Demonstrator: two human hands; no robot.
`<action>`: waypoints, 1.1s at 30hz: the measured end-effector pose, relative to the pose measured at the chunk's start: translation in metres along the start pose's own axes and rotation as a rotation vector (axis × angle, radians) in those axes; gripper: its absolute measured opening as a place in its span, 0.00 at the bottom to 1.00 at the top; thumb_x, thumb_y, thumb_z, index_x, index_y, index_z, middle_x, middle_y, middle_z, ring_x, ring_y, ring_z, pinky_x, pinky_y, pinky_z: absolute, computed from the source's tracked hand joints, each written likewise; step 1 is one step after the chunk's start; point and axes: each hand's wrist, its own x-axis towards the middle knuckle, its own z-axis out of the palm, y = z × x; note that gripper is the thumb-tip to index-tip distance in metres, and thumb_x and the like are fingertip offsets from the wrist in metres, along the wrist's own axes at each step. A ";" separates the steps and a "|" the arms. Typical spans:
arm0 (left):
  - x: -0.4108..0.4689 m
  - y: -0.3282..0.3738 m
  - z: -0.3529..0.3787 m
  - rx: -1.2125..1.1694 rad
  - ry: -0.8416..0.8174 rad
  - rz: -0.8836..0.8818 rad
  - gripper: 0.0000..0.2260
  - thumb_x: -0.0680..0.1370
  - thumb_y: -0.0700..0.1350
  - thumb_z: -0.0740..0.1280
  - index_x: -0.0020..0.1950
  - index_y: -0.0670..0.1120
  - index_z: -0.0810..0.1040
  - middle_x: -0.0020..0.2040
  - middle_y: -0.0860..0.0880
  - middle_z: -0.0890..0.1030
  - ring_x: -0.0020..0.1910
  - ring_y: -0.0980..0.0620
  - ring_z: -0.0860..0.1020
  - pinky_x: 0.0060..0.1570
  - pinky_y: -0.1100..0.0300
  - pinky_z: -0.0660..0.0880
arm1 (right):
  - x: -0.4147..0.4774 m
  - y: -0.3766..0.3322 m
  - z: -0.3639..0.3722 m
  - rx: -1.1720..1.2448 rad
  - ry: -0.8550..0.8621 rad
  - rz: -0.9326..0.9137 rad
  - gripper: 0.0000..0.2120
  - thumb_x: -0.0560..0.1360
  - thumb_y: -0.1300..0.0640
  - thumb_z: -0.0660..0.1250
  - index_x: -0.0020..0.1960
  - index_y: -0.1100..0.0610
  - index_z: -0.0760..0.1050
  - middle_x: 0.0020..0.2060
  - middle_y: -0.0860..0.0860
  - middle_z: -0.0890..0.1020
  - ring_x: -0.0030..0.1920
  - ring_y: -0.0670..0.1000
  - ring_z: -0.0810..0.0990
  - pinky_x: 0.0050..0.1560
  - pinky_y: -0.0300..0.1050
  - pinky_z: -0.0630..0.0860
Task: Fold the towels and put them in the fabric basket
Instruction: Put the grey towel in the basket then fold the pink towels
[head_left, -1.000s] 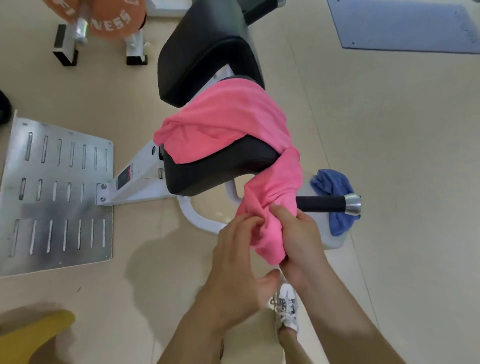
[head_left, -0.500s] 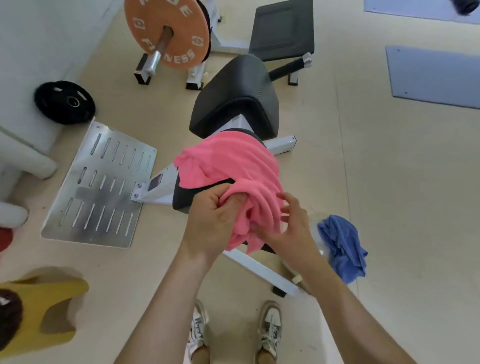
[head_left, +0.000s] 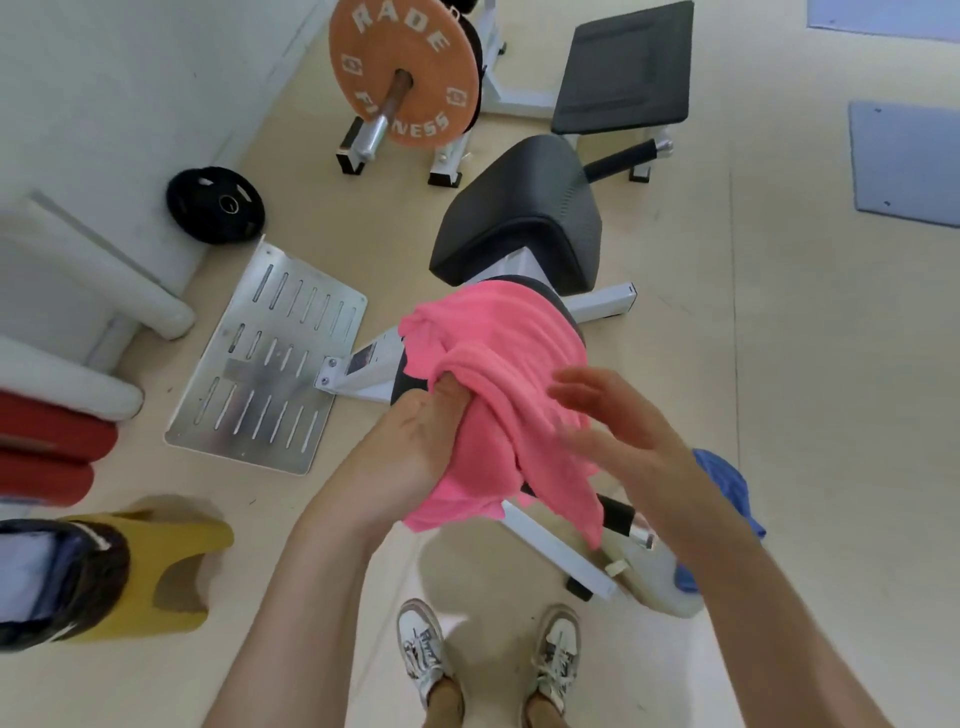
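**Right hand lets go of the towel**

The right hand (head_left: 626, 441) no longer pinches the pink towel (head_left: 498, 364); its fingers now spread loose just beside the cloth. The left hand (head_left: 410, 447) now holds the gathered towel alone, its fingers tucked under a fold.

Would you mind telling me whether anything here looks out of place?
Yes: a blue towel lies crumpled low beside the machine's base, unfolded, and the pink towel hangs bunched over the seat, gripped by the left hand.

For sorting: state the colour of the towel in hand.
The towel is pink, seen in the head view.
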 end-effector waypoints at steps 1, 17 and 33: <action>-0.003 0.007 -0.004 -0.006 -0.052 0.015 0.28 0.66 0.75 0.44 0.41 0.55 0.71 0.33 0.53 0.71 0.30 0.56 0.69 0.31 0.67 0.66 | -0.004 -0.021 0.003 -0.017 -0.169 -0.022 0.24 0.69 0.56 0.72 0.62 0.41 0.73 0.57 0.43 0.79 0.59 0.46 0.78 0.58 0.47 0.76; -0.022 -0.012 -0.132 -0.111 0.434 0.197 0.05 0.77 0.43 0.61 0.44 0.46 0.75 0.35 0.46 0.76 0.33 0.52 0.71 0.36 0.51 0.70 | 0.037 -0.190 0.054 -0.550 0.213 -0.257 0.14 0.63 0.73 0.61 0.39 0.54 0.73 0.28 0.46 0.73 0.30 0.43 0.69 0.33 0.38 0.68; 0.055 -0.018 -0.177 -0.383 0.874 -0.055 0.08 0.76 0.39 0.57 0.46 0.44 0.76 0.38 0.51 0.76 0.39 0.51 0.72 0.33 0.63 0.67 | 0.148 -0.202 -0.010 -0.706 0.659 -0.469 0.16 0.58 0.71 0.56 0.40 0.56 0.72 0.39 0.52 0.75 0.40 0.53 0.72 0.36 0.42 0.66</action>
